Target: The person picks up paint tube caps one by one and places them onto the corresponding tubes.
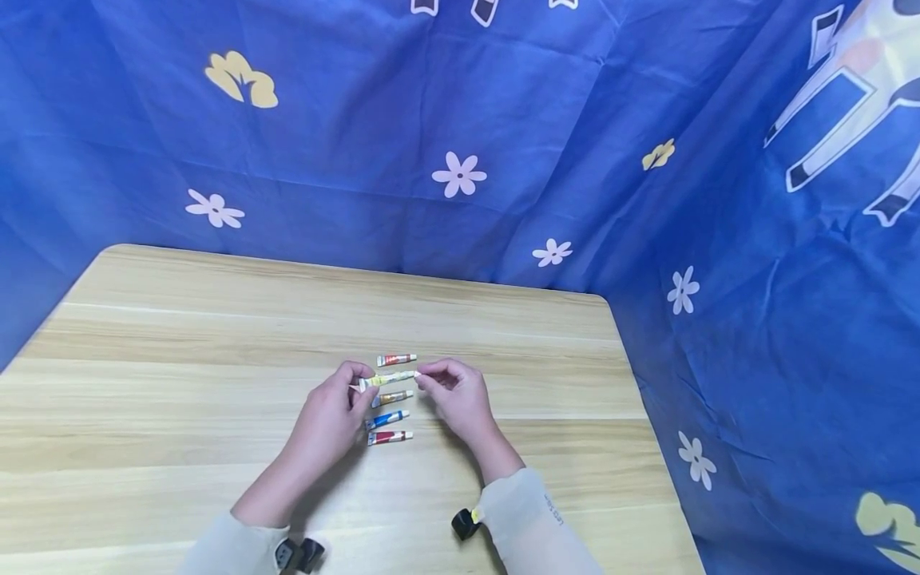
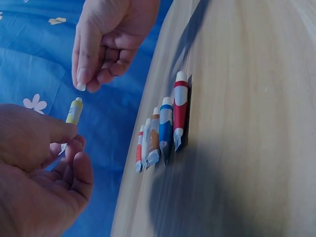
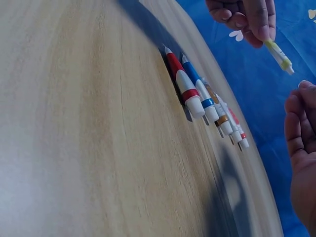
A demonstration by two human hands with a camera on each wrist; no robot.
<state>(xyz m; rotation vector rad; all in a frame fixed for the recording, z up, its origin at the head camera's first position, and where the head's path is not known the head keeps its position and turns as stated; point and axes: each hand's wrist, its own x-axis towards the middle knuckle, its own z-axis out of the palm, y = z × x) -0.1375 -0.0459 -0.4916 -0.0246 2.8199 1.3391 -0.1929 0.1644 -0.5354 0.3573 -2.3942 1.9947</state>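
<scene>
My left hand (image 1: 331, 411) pinches a small yellow paint tube (image 2: 74, 111) between thumb and fingers, above the table. The tube's narrow nozzle is bare and points toward my right hand (image 1: 460, 399). Thumb and fingertips of the right hand pinch a small white cap (image 2: 81, 86), a short gap away from the nozzle in both wrist views. Beneath the hands several capped paint tubes lie side by side: a dark red one (image 1: 390, 437), a blue one (image 1: 388, 419), an ochre one (image 1: 392, 398), a whitish one (image 2: 146, 140) and a bright red one (image 1: 397, 359).
The light wooden table (image 1: 180, 383) extends to both sides of the row of tubes. A blue curtain (image 1: 345, 160) with flower prints hangs behind the table and along its right side. Each wrist wears a small black camera (image 1: 465, 523).
</scene>
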